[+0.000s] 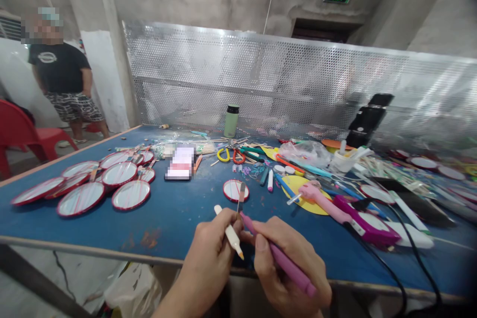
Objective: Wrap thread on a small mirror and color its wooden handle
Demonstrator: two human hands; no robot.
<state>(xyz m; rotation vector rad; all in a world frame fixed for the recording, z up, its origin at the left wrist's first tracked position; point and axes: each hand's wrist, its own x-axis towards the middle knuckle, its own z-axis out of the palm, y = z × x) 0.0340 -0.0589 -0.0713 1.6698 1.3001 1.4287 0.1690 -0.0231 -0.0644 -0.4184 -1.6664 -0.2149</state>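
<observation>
My left hand (214,243) is closed around a white marker (231,236), whose orange tip points down toward me. Between its fingertips stands a small flat stick (242,193), brown and grey at its upper end. A purple marker (285,263) lies in the closed grip of my right hand (294,263). Its front end is at the left fingertips, close to the stick; whether it touches is hidden by the fingers. Just beyond the hands, a round white disc with a red rim (231,190) rests on the blue table (175,231), partly covered by the stick.
Several red-rimmed discs (131,195) lie piled at left beside a phone (180,163). A green bottle (231,121) stands at the back. Right of the hands lie a pink-and-purple glue gun (367,221) with cords, yellow card (320,207), pliers (223,154), markers and a plastic cup (341,161). A person (61,69) stands far left.
</observation>
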